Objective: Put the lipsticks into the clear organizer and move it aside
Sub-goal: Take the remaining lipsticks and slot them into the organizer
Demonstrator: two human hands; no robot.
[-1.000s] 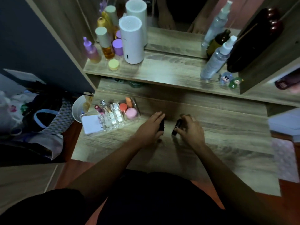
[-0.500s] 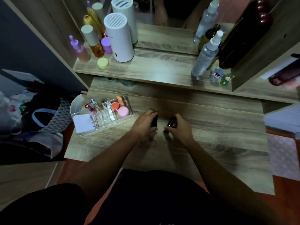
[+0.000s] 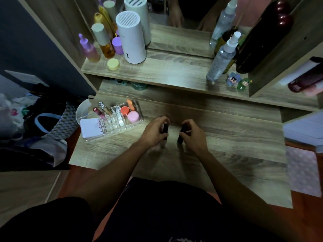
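Two black lipsticks stand in the middle of the wooden desk (image 3: 236,147). My left hand (image 3: 153,131) grips the left lipstick (image 3: 165,129) and my right hand (image 3: 194,135) grips the right lipstick (image 3: 180,135), which tilts a little. The clear organizer (image 3: 113,120) sits at the desk's left edge, left of my left hand. It holds a red lipstick, a silver-capped tube, orange and pink round items and a white card.
On the upper shelf stand a white cylinder device (image 3: 131,37), several bottles (image 3: 103,42), a spray bottle (image 3: 222,58) and two small figurines (image 3: 238,82). A mirror is behind them. A white bowl (image 3: 82,110) and bags (image 3: 43,123) lie left of the desk.
Both hands have closed more tightly on the two black lipsticks and stood them more upright. The head view has shifted slightly, with the organizer unmoved.
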